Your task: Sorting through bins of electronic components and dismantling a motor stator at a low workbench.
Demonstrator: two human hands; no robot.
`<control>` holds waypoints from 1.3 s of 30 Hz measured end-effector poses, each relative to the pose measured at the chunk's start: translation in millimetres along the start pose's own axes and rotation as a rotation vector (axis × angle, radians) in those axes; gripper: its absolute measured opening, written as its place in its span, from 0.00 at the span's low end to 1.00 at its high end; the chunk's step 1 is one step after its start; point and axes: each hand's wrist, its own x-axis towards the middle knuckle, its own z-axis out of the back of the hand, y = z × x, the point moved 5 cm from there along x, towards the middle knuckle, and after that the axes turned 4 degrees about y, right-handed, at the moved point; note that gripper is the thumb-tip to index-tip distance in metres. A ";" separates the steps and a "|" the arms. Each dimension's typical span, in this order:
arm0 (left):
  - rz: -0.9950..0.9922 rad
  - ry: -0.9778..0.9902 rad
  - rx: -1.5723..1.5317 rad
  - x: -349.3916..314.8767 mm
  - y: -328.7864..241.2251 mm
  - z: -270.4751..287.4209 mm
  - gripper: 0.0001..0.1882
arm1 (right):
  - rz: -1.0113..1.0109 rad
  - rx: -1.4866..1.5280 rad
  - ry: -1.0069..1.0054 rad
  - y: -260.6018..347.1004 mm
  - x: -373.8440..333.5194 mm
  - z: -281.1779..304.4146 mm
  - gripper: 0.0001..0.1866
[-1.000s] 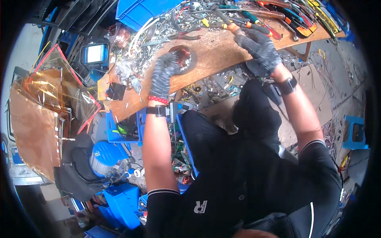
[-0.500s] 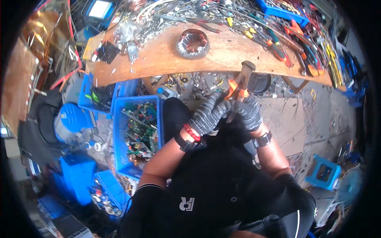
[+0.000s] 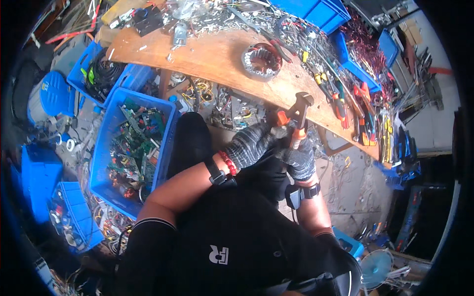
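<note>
- Pincers (image 3: 302, 102): just off the near edge of the wooden bench (image 3: 207, 54), over the lap, metal head pointing up and away from the body.
- Handling, judged: dense and rigid, head-heavy, not fragile; orange handle sleeves should grip well through gloves. Best hold: low on the 2 sleeves, clear of the cutting edges.
- Right hand (image 3: 298, 160): gloved, curled round 1 sleeve.
- Left hand (image 3: 249, 145): gloved, fingers bent in close to the other sleeve; cannot tell whether it grips.
- Wound ring (image 3: 262, 77): on the bench beyond the pincers, untouched, copper-coloured coils inside. Judged weighty and stiff; take it by the outer wall, sparing the windings.
- Large blue crate (image 3: 102, 148), left of the legs: heaped with green circuit boards (image 3: 140, 140).
- Smaller blue crate (image 3: 78, 66), beyond it: coiled dark cable.
- Blue bin (image 3: 83, 207), lower left: mixed small parts, kinds unclear.
- Blue tray (image 3: 348, 64), far right: tangled scrap, reddish and pale.
- Blue box (image 3: 321, 14), top edge: contents cannot be made out.
</note>
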 end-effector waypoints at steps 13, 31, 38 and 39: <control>-0.532 -0.393 0.974 89.6 -70.8 119.2 0.17 | 0.576 -1.971 -0.217 68.2 88.0 32.1 0.36; -0.433 -0.150 1.308 129.2 -48.5 119.7 0.12 | 0.483 -2.156 -0.338 41.0 106.9 35.1 0.33; -0.423 -0.202 1.215 132.2 -45.0 121.2 0.12 | 0.476 -2.110 -0.419 25.6 107.7 37.1 0.35; -0.422 -0.201 1.223 132.9 -44.2 120.7 0.12 | 0.459 -2.102 -0.426 23.7 108.5 37.2 0.35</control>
